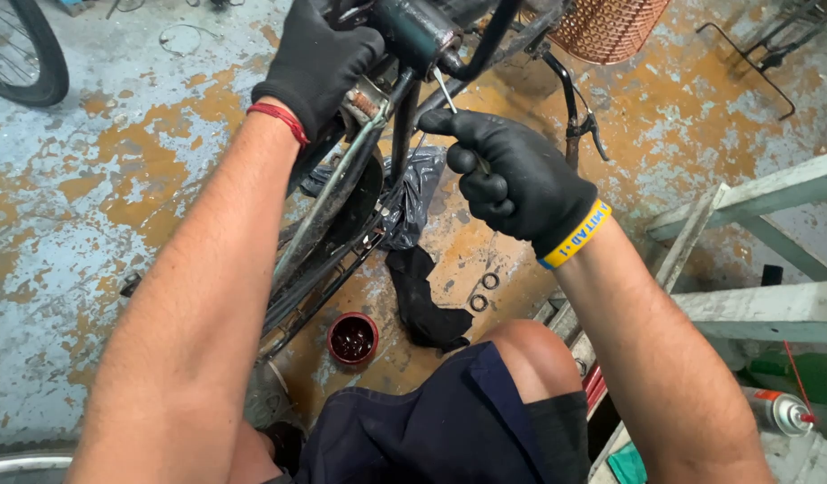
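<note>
A dark bicycle frame [404, 99] lies upside down or tilted over the stained floor. My left hand [319, 58], in a black glove, grips the frame near its dark tube end [413, 31]. My right hand [512, 175], also gloved in black with a yellow wristband, is closed on a thin metal tool [447, 97] whose tip reaches into the tube end. A small red tin of dark grease [352, 338] sits open on the floor below, next to a black rag [427, 305] and two metal rings [483, 292].
A black plastic bag [418, 193] lies under the frame. A bicycle wheel [23, 54] stands at the far left. An orange basket [606, 27] hangs at the top. A pale wooden frame [754, 260] and a spray can [781, 412] are at the right.
</note>
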